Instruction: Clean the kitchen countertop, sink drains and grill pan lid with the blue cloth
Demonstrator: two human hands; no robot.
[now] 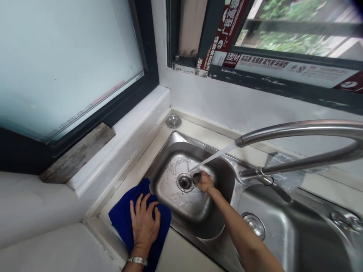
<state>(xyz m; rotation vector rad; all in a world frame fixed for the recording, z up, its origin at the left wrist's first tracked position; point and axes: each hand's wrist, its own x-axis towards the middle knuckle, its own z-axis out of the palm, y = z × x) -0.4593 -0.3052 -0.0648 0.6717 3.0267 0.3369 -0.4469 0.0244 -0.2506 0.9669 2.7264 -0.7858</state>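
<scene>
My left hand [144, 223] lies flat with its fingers spread on a blue cloth [122, 216] at the counter's edge, left of the sink. In the left sink basin [167, 166], my right hand [205, 182] is closed around a small, dark, cup-shaped piece [196, 177]. This piece is just right of the round drain [185, 182], and my fingers cover part of it. Water [212, 156] runs from the curved metal faucet [283, 130] into the basin close to that hand.
A round metal drain cover [173, 121] rests on the back corner of the counter. The right basin [273, 226] has its own drain cover [253, 226]. Clear plastic wrap [286, 172] lies behind the faucet. A worn block [82, 153] sits against the left window frame.
</scene>
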